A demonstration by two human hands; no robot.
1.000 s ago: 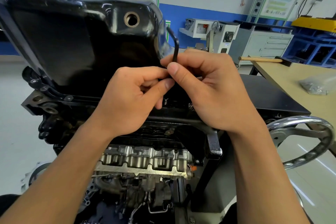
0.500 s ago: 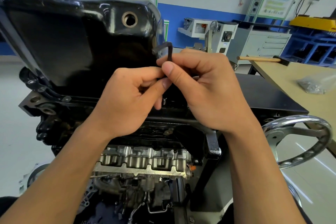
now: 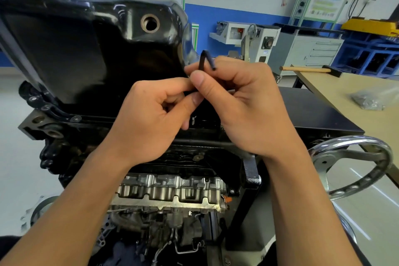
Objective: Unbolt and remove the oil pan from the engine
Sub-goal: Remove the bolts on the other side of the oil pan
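The glossy black oil pan (image 3: 71,49) sits on top of the upside-down engine (image 3: 170,192), its round drain hole (image 3: 150,23) facing me. A black L-shaped hex key (image 3: 205,60) stands upright at the pan's right flange; its bent top points right. My right hand (image 3: 248,106) pinches the key's shaft between thumb and fingers. My left hand (image 3: 151,114) pinches the shaft just below, thumb and forefinger meeting the right thumb. A small bolt (image 3: 192,119) stands up from the flange under my hands. Flange bolts (image 3: 76,118) show along the pan's left edge.
A chrome handwheel (image 3: 354,164) of the engine stand juts out at the right. A wooden bench (image 3: 356,93) beyond it carries a hammer (image 3: 311,69) and a plastic bag of small parts (image 3: 371,99). Cabinets and machines line the back wall.
The key's bent top has swung round: it pointed left half a second ago and now points right. Both hands stayed in place on the shaft.
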